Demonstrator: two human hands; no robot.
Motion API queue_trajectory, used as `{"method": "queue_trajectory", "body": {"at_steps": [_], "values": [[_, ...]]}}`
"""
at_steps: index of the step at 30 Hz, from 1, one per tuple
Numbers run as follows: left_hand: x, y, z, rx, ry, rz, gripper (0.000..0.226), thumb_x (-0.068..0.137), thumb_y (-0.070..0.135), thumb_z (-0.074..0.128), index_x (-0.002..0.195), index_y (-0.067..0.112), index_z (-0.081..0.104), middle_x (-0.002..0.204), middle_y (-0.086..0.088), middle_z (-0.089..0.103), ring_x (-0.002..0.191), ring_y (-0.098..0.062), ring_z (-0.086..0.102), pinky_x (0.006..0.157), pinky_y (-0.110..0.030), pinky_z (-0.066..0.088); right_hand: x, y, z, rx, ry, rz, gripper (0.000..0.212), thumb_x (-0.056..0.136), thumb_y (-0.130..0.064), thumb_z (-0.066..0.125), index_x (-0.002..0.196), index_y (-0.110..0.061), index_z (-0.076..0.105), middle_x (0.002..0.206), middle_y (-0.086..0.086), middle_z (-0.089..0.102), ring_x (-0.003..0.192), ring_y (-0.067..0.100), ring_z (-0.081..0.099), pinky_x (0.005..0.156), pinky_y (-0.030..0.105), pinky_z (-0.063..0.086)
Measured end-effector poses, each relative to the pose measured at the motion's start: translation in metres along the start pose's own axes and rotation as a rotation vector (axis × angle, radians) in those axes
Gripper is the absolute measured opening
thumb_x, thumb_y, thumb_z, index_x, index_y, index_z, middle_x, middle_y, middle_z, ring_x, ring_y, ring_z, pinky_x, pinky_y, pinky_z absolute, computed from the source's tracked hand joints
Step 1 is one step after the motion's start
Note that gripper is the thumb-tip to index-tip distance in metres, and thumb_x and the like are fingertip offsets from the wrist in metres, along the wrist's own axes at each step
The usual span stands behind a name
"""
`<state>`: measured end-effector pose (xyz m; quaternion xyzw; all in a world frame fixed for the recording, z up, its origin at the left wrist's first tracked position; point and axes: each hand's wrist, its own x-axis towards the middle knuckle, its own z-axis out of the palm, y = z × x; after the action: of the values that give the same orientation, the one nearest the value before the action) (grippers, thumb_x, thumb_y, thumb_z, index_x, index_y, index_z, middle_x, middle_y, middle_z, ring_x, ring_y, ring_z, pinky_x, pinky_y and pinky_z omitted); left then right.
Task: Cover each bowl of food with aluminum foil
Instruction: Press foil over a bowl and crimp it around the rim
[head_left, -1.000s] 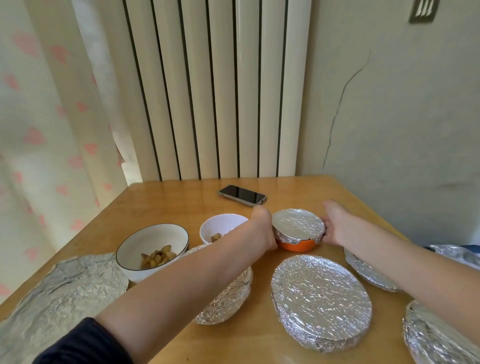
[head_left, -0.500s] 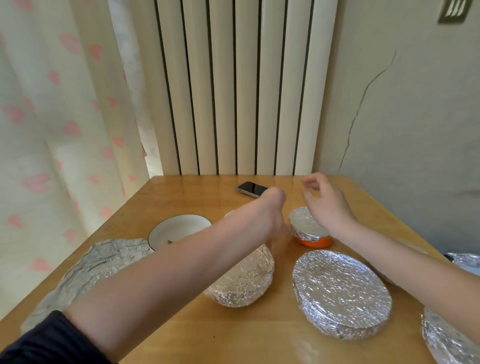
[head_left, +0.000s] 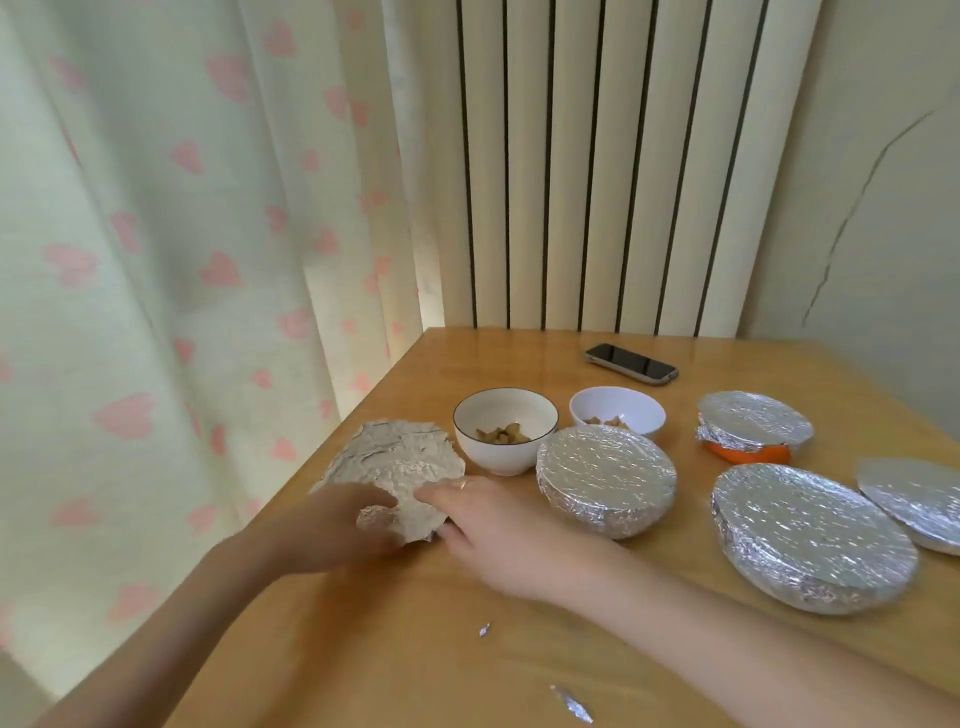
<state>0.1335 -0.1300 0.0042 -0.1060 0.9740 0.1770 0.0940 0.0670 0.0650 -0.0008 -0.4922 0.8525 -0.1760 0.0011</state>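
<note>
Lying crumpled at the table's (head_left: 519, 649) left edge, the foil sheet (head_left: 397, 460) has both hands on its near end. Left hand (head_left: 332, 525) curls around the edge; right hand (head_left: 498, 525) presses with straightened fingers beside two uncovered bowls (head_left: 505, 428).

Two open bowls hold food: one black-rimmed bowl (head_left: 505, 430) and one plain white bowl (head_left: 617, 417). Four dishes are foil-covered: one round bowl (head_left: 606, 479), one orange bowl (head_left: 751, 434), one large oval dish (head_left: 811, 535) and one dish at the right edge (head_left: 914, 500). One loose foil sheet (head_left: 397, 466), two foil scraps (head_left: 484, 630) (head_left: 571, 704), one phone (head_left: 630, 364) and two hands (head_left: 332, 525) (head_left: 506, 530) complete the count.
</note>
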Motion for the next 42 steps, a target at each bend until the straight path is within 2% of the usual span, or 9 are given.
{"method": "queue_trajectory", "body": {"at_steps": [3,8,13,16,19,26,31,34,42], "values": [[-0.028,-0.006,0.021,-0.190,0.108,0.082,0.024,0.083,0.036,0.066,0.106,0.028,0.063,0.094,0.017,0.062,0.078,0.003,0.052,0.084,-0.021,0.047,0.017,-0.005,0.035,-0.174,-0.061,-0.023,0.040,0.098,-0.016,0.042,0.139,-0.014,0.041,0.146,0.008,0.040,0.139,0.024,0.031,0.099,0.035,0.036],[-0.053,-0.021,0.032,-0.291,0.379,0.142,0.065,0.080,0.019,0.074,0.128,0.049,0.042,0.135,0.033,0.034,0.130,0.016,0.027,0.087,0.007,0.020,0.017,0.002,0.045,-0.138,0.136,-0.011,0.025,0.099,-0.026,0.041,0.119,-0.025,0.056,0.114,0.002,0.060,0.106,0.027,0.057,0.070,0.033,0.040],[-0.045,-0.013,0.033,-0.569,0.693,0.249,0.034,0.076,0.029,0.082,0.100,0.042,0.062,0.117,0.037,0.051,0.115,0.031,0.034,0.101,0.003,0.017,0.006,-0.005,0.019,0.178,0.360,-0.003,0.019,0.098,-0.032,0.040,0.109,-0.036,0.054,0.095,0.000,0.067,0.086,0.019,0.062,0.074,0.040,0.050],[-0.033,-0.005,0.019,-0.913,0.840,0.130,0.008,0.083,0.023,0.077,0.080,0.020,0.070,0.073,0.016,0.065,0.071,0.006,0.058,0.072,-0.011,0.041,0.005,-0.005,-0.024,0.486,0.520,-0.002,0.016,0.099,-0.033,0.045,0.110,-0.031,0.057,0.097,-0.010,0.066,0.086,-0.001,0.059,0.077,0.021,0.047],[-0.024,0.000,0.015,-1.213,0.965,-0.001,0.010,0.087,0.025,0.072,0.081,0.019,0.066,0.072,0.001,0.068,0.070,-0.017,0.064,0.065,-0.032,0.048,0.010,0.044,-0.069,0.373,0.756,0.227,0.022,0.098,-0.026,0.048,0.118,-0.021,0.055,0.108,-0.004,0.065,0.094,0.009,0.061,0.079,0.023,0.045],[-0.004,0.029,0.030,-1.431,0.999,-0.078,0.008,0.092,0.026,0.065,0.094,0.018,0.065,0.082,0.001,0.069,0.076,-0.019,0.065,0.069,-0.031,0.051,-0.002,0.154,-0.098,-0.347,-0.117,0.494,0.024,0.092,-0.019,0.059,0.114,-0.024,0.067,0.113,-0.004,0.065,0.099,0.013,0.058,0.088,0.028,0.047],[0.001,0.031,0.039,-1.367,0.954,-0.041,0.006,0.091,0.025,0.066,0.088,0.030,0.067,0.083,0.001,0.073,0.085,-0.026,0.069,0.078,-0.045,0.055,0.001,0.158,-0.107,-0.447,-0.210,0.376,0.018,0.088,-0.020,0.062,0.090,-0.036,0.069,0.095,-0.021,0.064,0.084,-0.001,0.054,0.075,0.022,0.048],[0.000,0.038,0.039,-1.327,0.938,0.009,0.014,0.092,0.020,0.065,0.088,0.033,0.065,0.082,0.017,0.072,0.081,-0.002,0.068,0.073,-0.027,0.053,0.002,0.155,-0.112,-0.495,-0.279,0.360,0.021,0.088,-0.014,0.059,0.098,-0.031,0.067,0.087,-0.024,0.051,0.073,-0.004,0.046,0.059,0.014,0.033],[-0.003,0.038,0.043,-1.257,0.921,0.042,0.004,0.093,0.022,0.064,0.094,0.025,0.067,0.088,0.008,0.074,0.085,-0.010,0.069,0.077,-0.034,0.054,-0.008,0.163,-0.100,-0.604,-0.179,0.396,0.025,0.091,-0.017,0.053,0.069,-0.027,0.046,0.076,-0.007,0.054,0.070,0.009,0.048,0.057,0.024,0.035]]}}
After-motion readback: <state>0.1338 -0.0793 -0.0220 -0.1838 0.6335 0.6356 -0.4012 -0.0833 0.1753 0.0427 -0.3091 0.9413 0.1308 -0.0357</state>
